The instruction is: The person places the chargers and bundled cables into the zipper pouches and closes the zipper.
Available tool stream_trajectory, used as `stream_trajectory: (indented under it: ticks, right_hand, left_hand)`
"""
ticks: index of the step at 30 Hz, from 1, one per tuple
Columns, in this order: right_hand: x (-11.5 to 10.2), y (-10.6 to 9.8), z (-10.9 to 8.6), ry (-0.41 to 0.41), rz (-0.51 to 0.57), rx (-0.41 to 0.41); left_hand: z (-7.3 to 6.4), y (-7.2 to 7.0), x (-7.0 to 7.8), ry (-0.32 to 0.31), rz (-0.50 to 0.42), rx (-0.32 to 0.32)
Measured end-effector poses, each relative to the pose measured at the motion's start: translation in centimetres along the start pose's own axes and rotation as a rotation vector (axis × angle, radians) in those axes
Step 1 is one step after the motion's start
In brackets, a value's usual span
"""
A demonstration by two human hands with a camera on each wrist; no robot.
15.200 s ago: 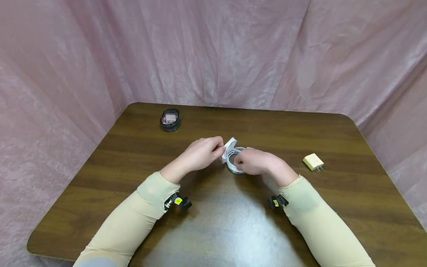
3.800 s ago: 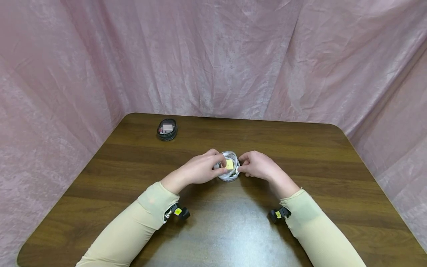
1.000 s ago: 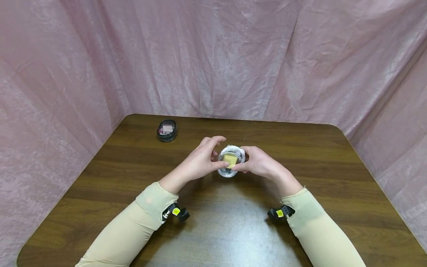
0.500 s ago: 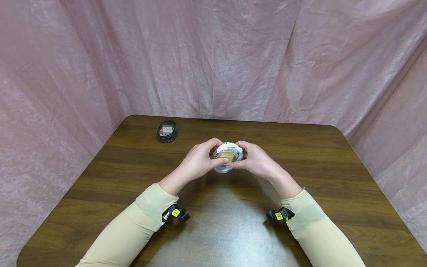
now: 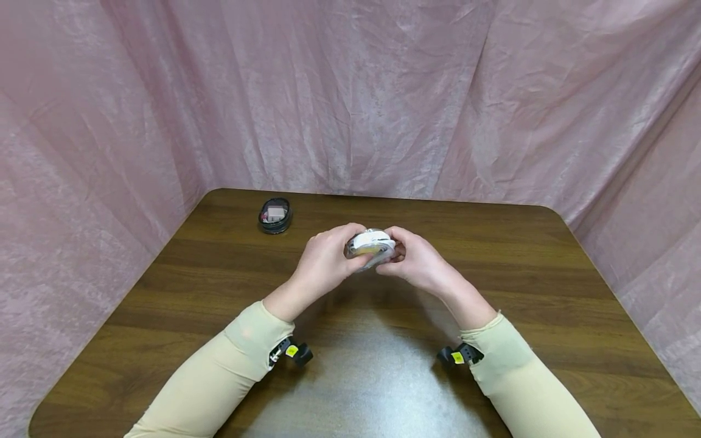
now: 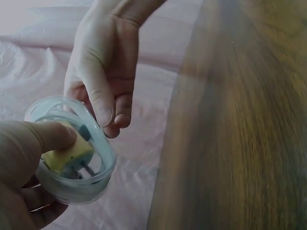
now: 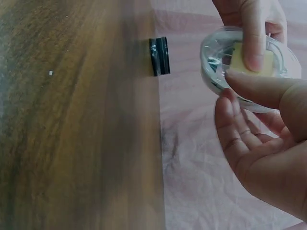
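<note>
Between both hands is a small round clear plastic case (image 5: 373, 241), raised off the table and tilted. A yellow charger plug (image 6: 72, 152) with metal prongs lies in it, ringed by a coiled white cable (image 6: 67, 184). My left hand (image 5: 325, 258) grips the case, its thumb pressed over the charger and its fingers underneath. From the right side, my right hand (image 5: 418, 264) holds the edge, with thumb and fingertips at the rim. In the right wrist view the right thumb (image 7: 261, 90) overlaps the near rim.
A black-rimmed case (image 5: 275, 215) with a pale charger and dark cable inside stands at the back left of the brown wooden table (image 5: 493, 243). Pink cloth (image 5: 350, 91) hangs behind the table's far edge. Each sleeve carries a wrist camera.
The yellow charger, earlier on the table at right, is now inside the case with the cable. Both hands have lifted the case and tipped it upright, and the left thumb has pressed onto it.
</note>
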State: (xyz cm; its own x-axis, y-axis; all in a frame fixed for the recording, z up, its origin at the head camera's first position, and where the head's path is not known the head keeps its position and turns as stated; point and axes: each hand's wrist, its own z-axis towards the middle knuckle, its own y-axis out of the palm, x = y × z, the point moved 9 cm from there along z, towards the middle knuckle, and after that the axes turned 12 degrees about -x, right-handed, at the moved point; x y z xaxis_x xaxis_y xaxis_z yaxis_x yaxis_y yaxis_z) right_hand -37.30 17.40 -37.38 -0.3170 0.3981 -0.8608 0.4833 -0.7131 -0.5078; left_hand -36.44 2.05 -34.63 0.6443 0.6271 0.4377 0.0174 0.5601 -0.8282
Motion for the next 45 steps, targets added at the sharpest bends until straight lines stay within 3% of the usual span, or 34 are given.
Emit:
stream_trajectory:
  ticks: [4,8,16,24,32,45]
  right_hand:
    - [-0.2,-0.3,-0.3,0.019,-0.042,-0.028]
    - [-0.4,-1.1,-0.6,0.034,-0.095,-0.002]
    - [-1.4,-2.7,-1.4,0.059,-0.206,0.155]
    - [-3.6,-2.8,-2.2,0.018,-0.278,0.284]
    - [-4.2,-1.5,-2.1,-0.002,-0.355,0.289]
    - [-4.0,-1.0,-1.9,0.016,-0.407,0.297]
  left_hand:
    - [-0.2,-0.2,0.5,0.043,0.131,0.048]
    - [-0.3,-0.5,0.8,0.075,0.203,0.087]
    - [-0.4,-0.7,1.1,0.1,0.281,0.103]
    - [-0.7,-0.7,1.3,0.135,0.344,0.121]
    - [-1.4,-0.2,2.2,0.217,0.423,0.143]
    - [-1.7,0.4,2.8,0.243,0.449,0.134]
